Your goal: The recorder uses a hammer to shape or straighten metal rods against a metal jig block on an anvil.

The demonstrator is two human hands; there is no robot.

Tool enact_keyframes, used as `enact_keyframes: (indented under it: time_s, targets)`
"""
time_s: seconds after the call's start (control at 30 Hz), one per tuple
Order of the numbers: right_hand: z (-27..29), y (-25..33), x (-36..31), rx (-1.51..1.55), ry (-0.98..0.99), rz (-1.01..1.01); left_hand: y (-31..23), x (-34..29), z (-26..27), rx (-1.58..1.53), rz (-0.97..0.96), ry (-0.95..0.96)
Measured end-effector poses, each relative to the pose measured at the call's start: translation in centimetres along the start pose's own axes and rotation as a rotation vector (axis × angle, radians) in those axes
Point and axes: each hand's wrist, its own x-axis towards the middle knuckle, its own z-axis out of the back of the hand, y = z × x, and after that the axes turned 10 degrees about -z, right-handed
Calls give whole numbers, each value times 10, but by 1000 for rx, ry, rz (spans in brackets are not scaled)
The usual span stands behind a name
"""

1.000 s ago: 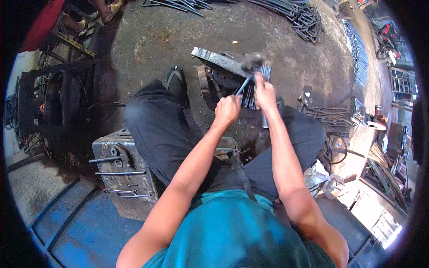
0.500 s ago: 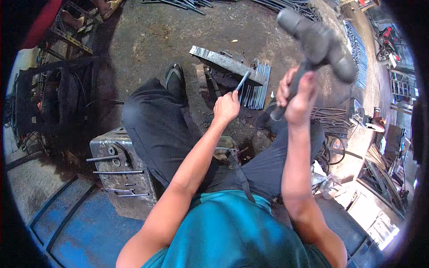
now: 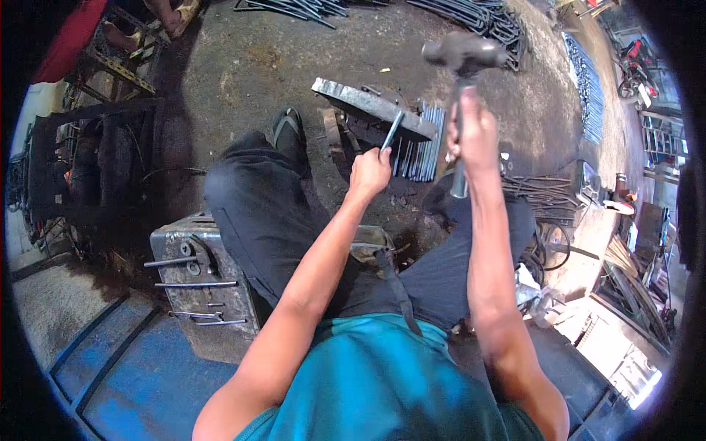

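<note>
Head view: the left hand (image 3: 370, 173) is closed around a metal rod (image 3: 392, 132) whose tip overlaps the metal slab (image 3: 353, 98) just ahead; the right hand (image 3: 476, 138) grips a hammer (image 3: 466, 55); a row of rods (image 3: 418, 158) lies between both hands

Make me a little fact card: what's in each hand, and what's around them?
left hand: grips a metal rod, its tip at the thick metal bar
right hand: grips a hammer by its handle
hammer head: apart from the rod
near the bar's right end: a row of rods
beside the left leg: a worn metal box with rods on it
</note>
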Motion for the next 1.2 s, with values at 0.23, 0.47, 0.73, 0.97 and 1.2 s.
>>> enact_keyframes:
  time_s: [0.23, 0.47, 0.73, 0.97, 1.2]
  targets:
    - [-7, -1, -32, 303, 103, 227, 1, -1, 5, -24, 49, 53]
    - [-22, -59, 63, -493, -135, -222, 12, -20, -6, 76, 80, 193]
    - [-2, 53, 5, 18, 56, 52, -26, -11, 6, -77, 16, 70]
    - [3, 34, -23, 208, 37, 262, -10, 1, -2, -53, 57, 98]
    - [4, -97, 54, -496, -223, -181, 25, 4, -12, -282, 460, 344]
